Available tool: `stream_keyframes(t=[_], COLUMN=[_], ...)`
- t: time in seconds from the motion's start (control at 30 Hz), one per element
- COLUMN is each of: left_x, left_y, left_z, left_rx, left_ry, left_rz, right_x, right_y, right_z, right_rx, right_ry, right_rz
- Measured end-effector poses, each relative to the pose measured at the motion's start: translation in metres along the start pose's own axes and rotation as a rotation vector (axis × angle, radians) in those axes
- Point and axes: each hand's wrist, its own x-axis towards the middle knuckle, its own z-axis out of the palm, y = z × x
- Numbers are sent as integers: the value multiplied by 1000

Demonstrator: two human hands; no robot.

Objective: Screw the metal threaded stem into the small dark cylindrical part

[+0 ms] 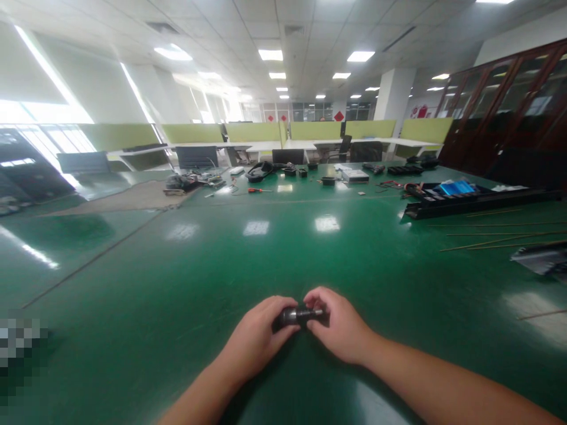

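A short black cylinder point(290, 316) with a shiny silver band lies sideways between my two hands, just over the green tabletop; I cannot make out its exact kind. My left hand point(261, 330) is closed around its thicker left end, thumb below and fingers above. At the narrower right end, where a small silvery tip shows, my right hand point(339, 324) curls its fingers and thumb around it. Part of the cylinder is hidden by both hands.
The green table point(212, 254) is glossy. Farther back lie an orange-handled screwdriver point(257, 190), small black boxes point(328, 180) and a heap of parts point(188, 182). On the right are a long black tray point(478, 203), thin rods point(491, 239) and a metal piece point(540, 258).
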Motion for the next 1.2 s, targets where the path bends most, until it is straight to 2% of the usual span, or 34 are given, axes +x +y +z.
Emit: stream_keyframes(t=[0.3,0.53,0.73,1.2], left_x=[1,1,-2,-1], left_y=[13,12,5,10], left_z=[-2,-1,3,3], left_rx=[-42,-50,2,-51], left_ry=[-9,-9,62,5], left_rz=[49,76,62,23], right_x=[-1,1,0,1], right_y=[-3,-5,-6,-6], right_z=[-1,-1,-3,-3], right_rx=[-19,-17,-11,24], right_ry=[-22,-25,-31,-50], right_rz=[-23,-15,-41,-3])
